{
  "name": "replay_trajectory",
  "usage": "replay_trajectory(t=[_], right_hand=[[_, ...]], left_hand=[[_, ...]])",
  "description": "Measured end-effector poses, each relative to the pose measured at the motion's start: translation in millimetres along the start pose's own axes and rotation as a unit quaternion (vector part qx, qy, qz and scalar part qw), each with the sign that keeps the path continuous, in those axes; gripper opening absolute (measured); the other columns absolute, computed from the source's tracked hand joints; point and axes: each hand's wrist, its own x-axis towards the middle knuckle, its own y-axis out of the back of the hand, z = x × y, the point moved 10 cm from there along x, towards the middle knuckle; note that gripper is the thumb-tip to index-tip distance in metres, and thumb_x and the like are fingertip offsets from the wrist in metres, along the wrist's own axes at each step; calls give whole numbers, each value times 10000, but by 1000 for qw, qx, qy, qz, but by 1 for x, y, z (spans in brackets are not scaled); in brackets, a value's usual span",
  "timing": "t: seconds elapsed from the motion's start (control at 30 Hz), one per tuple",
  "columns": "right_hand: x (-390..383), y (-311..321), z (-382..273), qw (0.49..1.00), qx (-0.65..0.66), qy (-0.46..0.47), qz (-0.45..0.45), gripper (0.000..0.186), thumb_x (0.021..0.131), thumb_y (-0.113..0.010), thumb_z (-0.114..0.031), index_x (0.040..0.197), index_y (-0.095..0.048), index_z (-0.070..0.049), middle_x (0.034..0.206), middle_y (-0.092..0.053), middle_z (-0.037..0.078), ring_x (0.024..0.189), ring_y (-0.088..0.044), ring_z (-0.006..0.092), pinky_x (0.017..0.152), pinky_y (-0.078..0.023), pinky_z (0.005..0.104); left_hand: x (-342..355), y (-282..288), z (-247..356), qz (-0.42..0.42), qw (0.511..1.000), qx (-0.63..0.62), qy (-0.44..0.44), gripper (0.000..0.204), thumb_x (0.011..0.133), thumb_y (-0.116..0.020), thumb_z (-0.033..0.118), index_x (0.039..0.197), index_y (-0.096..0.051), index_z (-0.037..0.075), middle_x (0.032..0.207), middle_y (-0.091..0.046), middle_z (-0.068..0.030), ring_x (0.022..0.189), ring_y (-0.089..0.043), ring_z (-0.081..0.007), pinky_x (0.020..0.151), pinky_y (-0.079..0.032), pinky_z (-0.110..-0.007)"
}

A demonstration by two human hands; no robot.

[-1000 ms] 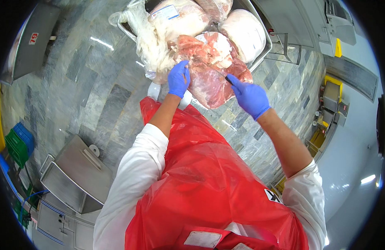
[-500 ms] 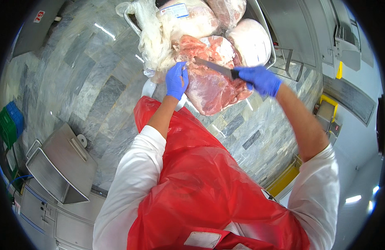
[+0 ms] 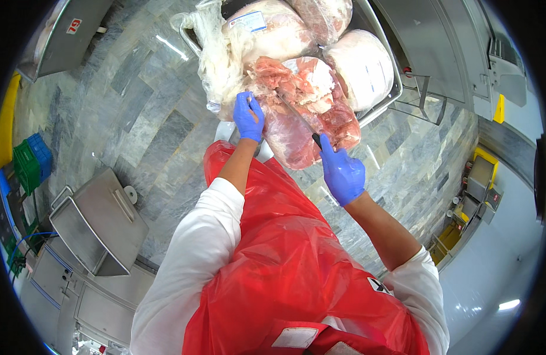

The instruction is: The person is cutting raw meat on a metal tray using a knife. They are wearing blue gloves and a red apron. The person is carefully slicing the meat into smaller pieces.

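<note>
A large raw cut of meat [image 3: 291, 139], red with pale fat, lies at the near end of a metal bin. In my blue-gloved right hand [image 3: 344, 173] is a knife [image 3: 298, 116] with a black handle. Its blade slants up and to the left across the meat, the tip at a loose reddish flap [image 3: 272, 74]. My left hand [image 3: 248, 117], gloved too, is closed at the meat's left edge; what its fingers pinch, if anything, is hidden. Just beyond it hangs a bunch of clear plastic wrap [image 3: 217, 65].
Several plastic-wrapped meat pieces [image 3: 364, 68] fill the metal bin [image 3: 396, 89] behind the cut. A steel cart [image 3: 101, 219] stands at left, near green and blue crates [image 3: 31, 163]. Grey tiled floor [image 3: 154, 136] surrounds the bin.
My right hand has swung down and left toward me, turning the knife to a steeper slant. My left hand stays by the meat's left edge. The whole view has shifted slightly.
</note>
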Motion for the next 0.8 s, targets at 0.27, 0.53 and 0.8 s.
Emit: replay_trajectory(t=[0.27, 0.53, 0.8], right_hand=[[-7, 21, 40, 998, 42, -13, 43, 467, 1002, -703, -331, 1463, -642, -278, 845, -635, 137, 609, -644, 318, 563, -480, 459], [10, -10, 44, 999, 35, -11, -5, 501, 1014, -681, -317, 1507, -598, -351, 928, -634, 127, 604, -678, 322, 522, -543, 466], [15, -22, 48, 1000, -13, 20, -12, 519, 1018, -681, -338, 1527, -583, -316, 884, -617, 119, 561, -667, 312, 492, -531, 452]], left_hand=[[-2, 1, -3, 4, 998, -43, 43, 85, 1031, -596, 104, 1063, -617, 28, 918, -652, -208, 842, -651, -401, 776, -525, -465], [-3, 3, -5, 14, 997, -47, 52, 59, 999, -598, 78, 1040, -612, 39, 912, -654, -207, 841, -653, -404, 775, -529, -466], [-3, 7, 1, 35, 998, -38, 47, 71, 982, -618, 74, 1038, -611, 31, 901, -644, -196, 821, -638, -391, 767, -528, -445]])
